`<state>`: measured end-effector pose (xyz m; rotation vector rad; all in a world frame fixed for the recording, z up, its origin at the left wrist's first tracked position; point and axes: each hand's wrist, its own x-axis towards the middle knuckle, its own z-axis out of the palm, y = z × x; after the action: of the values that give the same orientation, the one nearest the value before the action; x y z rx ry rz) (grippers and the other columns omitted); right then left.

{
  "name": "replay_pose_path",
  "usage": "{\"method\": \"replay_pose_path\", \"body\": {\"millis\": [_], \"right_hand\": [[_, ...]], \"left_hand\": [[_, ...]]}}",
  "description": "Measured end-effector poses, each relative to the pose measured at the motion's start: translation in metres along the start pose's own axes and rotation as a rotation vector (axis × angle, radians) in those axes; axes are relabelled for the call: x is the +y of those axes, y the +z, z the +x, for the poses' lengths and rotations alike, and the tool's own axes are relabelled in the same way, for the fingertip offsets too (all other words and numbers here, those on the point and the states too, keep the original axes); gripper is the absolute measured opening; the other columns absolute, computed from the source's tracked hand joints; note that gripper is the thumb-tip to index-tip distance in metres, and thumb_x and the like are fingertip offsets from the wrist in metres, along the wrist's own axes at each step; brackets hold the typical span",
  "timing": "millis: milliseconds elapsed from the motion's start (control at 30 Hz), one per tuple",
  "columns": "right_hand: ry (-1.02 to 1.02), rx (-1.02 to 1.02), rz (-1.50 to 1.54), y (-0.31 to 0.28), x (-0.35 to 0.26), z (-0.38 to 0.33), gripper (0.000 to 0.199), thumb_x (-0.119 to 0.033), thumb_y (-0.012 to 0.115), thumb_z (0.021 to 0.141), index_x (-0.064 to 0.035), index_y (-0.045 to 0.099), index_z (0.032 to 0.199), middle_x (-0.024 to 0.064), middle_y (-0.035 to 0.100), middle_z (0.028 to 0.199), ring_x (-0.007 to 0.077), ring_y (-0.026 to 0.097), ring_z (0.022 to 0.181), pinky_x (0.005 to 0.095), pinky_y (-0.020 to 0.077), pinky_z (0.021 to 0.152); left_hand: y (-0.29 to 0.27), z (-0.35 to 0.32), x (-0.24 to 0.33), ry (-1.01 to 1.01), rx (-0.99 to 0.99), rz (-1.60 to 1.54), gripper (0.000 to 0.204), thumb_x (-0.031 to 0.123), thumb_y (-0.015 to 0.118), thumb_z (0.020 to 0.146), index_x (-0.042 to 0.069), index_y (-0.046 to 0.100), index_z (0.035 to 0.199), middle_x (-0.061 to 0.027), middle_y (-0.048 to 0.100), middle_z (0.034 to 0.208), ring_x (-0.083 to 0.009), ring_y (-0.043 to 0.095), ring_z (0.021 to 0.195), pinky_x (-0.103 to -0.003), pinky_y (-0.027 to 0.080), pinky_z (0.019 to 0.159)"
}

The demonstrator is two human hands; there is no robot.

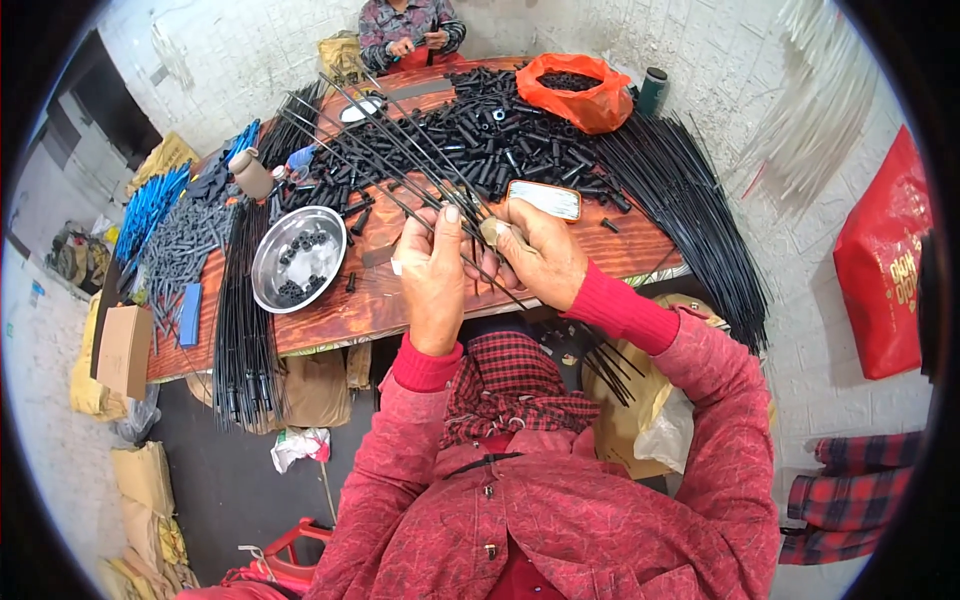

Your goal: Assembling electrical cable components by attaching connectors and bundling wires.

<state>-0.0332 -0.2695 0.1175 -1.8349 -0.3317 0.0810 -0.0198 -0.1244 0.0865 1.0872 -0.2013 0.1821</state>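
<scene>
Both of my hands are raised over the near edge of the wooden table (350,325), closed on a loose bundle of thin black rods (385,150). The rods slant up and away to the left, and a few ends poke out below my palms. My left hand (434,275) has its thumb upright along the rods, with a white wrap on one finger. My right hand (545,255) pinches the bundle from the other side. A small round brownish piece (491,231) shows at its thumb; I cannot tell what it is.
A steel bowl (262,270) of small black rings stands left of my hands. Beyond lie a heap of black plastic tubes (490,140) and an orange bag (590,105). Rod bundles overhang at the right (690,210) and left (245,320). A co-worker (410,35) sits opposite.
</scene>
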Motion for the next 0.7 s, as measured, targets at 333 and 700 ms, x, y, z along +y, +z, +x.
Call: {"method": "replay_pose_path", "body": {"millis": [333,700], "right_hand": [[-0.070,0.066,-0.049,0.006,0.016,-0.001,0.015,-0.013,0.046,0.103,-0.0009,0.054,0.107,0.0009,0.059,0.076,0.0057,0.055,0.065,0.0222,0.0467,0.057],[-0.215,0.180,-0.239,0.008,0.025,0.000,0.021,-0.004,0.048,0.099,0.0009,0.056,0.118,0.0014,0.059,0.074,0.0089,0.057,0.064,0.0269,0.0478,0.059]], "left_hand": [[-0.007,-0.004,0.003,0.034,0.021,0.182,0.018,0.020,0.059,0.099,0.004,0.057,0.091,0.0003,0.059,0.075,-0.0035,0.052,0.063,-0.020,0.041,0.052],[-0.006,-0.004,0.008,0.096,-0.047,0.462,0.020,0.018,0.059,0.100,0.002,0.059,0.089,0.0001,0.060,0.073,-0.0041,0.050,0.060,-0.021,0.040,0.055]]}}
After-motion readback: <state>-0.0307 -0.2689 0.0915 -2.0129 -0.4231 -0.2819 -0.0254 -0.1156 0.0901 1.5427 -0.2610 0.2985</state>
